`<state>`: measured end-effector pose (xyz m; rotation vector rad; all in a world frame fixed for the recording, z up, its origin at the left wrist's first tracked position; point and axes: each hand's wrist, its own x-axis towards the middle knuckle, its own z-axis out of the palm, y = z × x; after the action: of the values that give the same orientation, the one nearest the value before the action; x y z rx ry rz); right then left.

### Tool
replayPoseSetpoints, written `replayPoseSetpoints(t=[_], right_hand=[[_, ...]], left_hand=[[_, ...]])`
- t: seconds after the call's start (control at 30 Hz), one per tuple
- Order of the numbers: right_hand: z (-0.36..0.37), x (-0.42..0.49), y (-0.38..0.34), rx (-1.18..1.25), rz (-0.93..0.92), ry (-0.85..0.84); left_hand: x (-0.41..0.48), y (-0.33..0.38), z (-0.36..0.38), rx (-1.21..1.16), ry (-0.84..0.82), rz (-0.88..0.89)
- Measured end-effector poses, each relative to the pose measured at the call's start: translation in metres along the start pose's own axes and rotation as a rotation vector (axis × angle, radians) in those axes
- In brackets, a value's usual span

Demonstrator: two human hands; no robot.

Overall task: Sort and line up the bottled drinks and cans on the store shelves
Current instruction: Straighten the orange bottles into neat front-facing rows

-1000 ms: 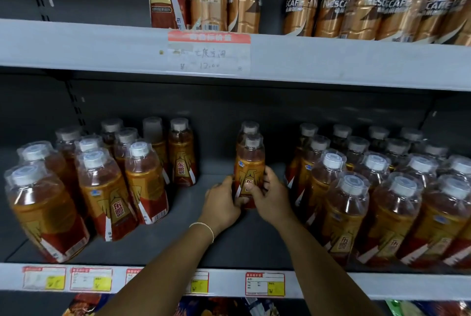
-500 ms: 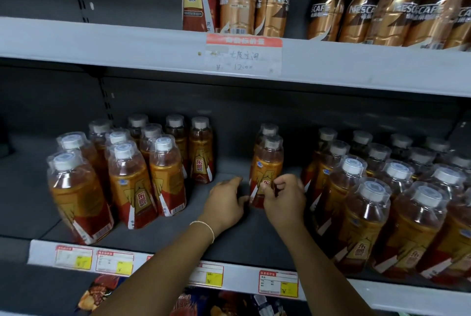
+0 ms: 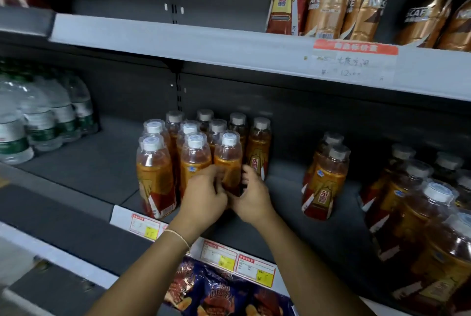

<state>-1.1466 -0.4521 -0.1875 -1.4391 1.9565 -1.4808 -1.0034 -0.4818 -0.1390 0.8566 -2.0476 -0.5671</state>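
Several amber drink bottles with white caps stand in a tight cluster on the middle shelf point(image 3: 76, 180). My left hand point(image 3: 204, 194) and my right hand point(image 3: 252, 194) both wrap the lower part of the front right bottle point(image 3: 228, 157) of that cluster. Its base is hidden behind my fingers. A pair of the same bottles point(image 3: 327, 178) stands apart to the right, one behind the other. A larger group of these bottles point(image 3: 428, 213) fills the right end of the shelf.
Water bottles point(image 3: 43, 117) stand on the neighbouring shelf at left. Gold and brown coffee bottles point(image 3: 356, 2) line the upper shelf above a handwritten price label point(image 3: 354, 61). Snack bags point(image 3: 224, 292) lie on the shelf below. Price tags point(image 3: 221, 257) line the shelf front.
Both hands have left the lone pair of bottles and moved left to the cluster, now gripping its front right bottle. The view has swung left, bringing the water bottles in.
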Motion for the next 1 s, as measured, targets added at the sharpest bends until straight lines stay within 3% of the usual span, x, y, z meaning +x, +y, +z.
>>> replayPoseSetpoints(t=[0.13, 0.33, 0.57, 1.0], right_hand=[[0.01, 0.008, 0.0, 0.064, 0.023, 0.067], [-0.021, -0.008, 0.006, 0.102, 0.075, -0.04], [-0.087, -0.045, 0.019, 0.102, 0.111, -0.202], [-0.144, -0.097, 0.04, 0.074, 0.197, 0.132]], left_hand=[[-0.003, 0.002, -0.007, -0.035, -0.02, -0.013], [-0.008, -0.007, 0.0, 0.005, -0.037, -0.022], [-0.009, -0.011, 0.035, -0.136, -0.514, -0.036], [-0.015, 0.033, 0.112, -0.276, -0.61, 0.089]])
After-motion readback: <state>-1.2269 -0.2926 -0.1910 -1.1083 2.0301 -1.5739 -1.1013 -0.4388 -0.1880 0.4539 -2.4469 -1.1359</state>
